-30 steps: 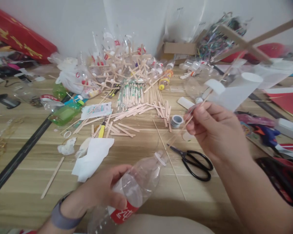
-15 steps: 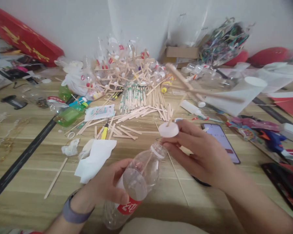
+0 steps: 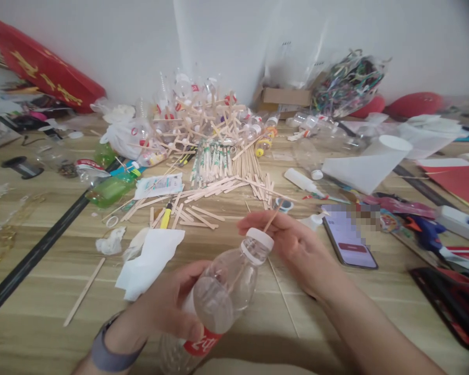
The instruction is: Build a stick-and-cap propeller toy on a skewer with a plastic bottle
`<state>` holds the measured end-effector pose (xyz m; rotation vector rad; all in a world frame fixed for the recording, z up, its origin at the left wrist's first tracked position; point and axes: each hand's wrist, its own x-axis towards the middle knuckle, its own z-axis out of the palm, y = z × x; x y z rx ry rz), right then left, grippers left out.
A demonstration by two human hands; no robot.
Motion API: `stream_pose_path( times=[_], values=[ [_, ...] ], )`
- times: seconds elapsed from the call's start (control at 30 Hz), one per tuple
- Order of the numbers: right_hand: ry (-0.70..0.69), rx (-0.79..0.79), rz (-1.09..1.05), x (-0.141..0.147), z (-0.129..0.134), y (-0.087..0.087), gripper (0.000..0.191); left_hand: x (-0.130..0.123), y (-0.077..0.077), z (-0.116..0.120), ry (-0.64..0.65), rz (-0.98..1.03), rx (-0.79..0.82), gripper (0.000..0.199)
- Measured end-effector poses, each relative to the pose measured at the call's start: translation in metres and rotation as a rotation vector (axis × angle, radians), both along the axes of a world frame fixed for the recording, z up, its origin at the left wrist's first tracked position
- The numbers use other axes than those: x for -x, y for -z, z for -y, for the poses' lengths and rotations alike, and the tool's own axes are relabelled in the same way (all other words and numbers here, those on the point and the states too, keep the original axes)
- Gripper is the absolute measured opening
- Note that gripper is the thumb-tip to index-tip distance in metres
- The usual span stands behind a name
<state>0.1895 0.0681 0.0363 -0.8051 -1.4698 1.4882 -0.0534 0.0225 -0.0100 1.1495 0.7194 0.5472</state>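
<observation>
My left hand [image 3: 175,299] is wrapped round a clear plastic bottle [image 3: 238,291] with a red label, which is tilted away from me to the right. On the bottle's neck sits a white cap [image 3: 260,239]. A thin wooden stick [image 3: 272,216] rises out of the cap, and part of it shows inside the bottle. My right hand [image 3: 293,245] is just beside and behind the cap, its fingers stretched out near the stick. Whether the fingers touch the stick is hard to make out.
Loose craft sticks [image 3: 199,216] and a heap of bottles and stick crosses [image 3: 214,114] fill the table's back. White paper [image 3: 152,263] and a yellow knife [image 3: 166,216] lie to the left. A phone [image 3: 347,237] and a glue bottle [image 3: 303,181] lie to the right.
The white cap, earlier held above the bottle in my right hand, is now on the neck. My right fingers have let go of it and spread. The blurred stick cross above no longer shows clearly.
</observation>
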Motion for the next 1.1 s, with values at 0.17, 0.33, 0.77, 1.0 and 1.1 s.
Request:
stream_pose_path(
  times=[0.17, 0.33, 0.77, 1.0, 1.1],
  values=[
    [-0.044, 0.012, -0.018, 0.001, 0.003, -0.003, 0.042, 0.0, 0.003, 0.003, -0.061, 0.04, 0.015, 0.08],
    [-0.011, 0.072, -0.034, 0.0, 0.004, 0.002, 0.032, -0.002, 0.007, 0.008, -0.085, 0.045, 0.084, 0.066],
    [0.122, 0.147, -0.08, -0.022, -0.001, 0.015, 0.045, 0.013, -0.004, 0.007, -0.579, -0.47, 0.017, 0.028],
    [0.102, 0.151, -0.126, -0.029, -0.003, 0.022, 0.043, 0.049, 0.011, 0.02, -0.927, -0.635, -0.056, 0.029],
    [0.079, 0.16, -0.141, -0.029, -0.005, 0.024, 0.042, 0.044, 0.002, 0.019, -0.881, -0.703, -0.168, 0.023]
  ],
)
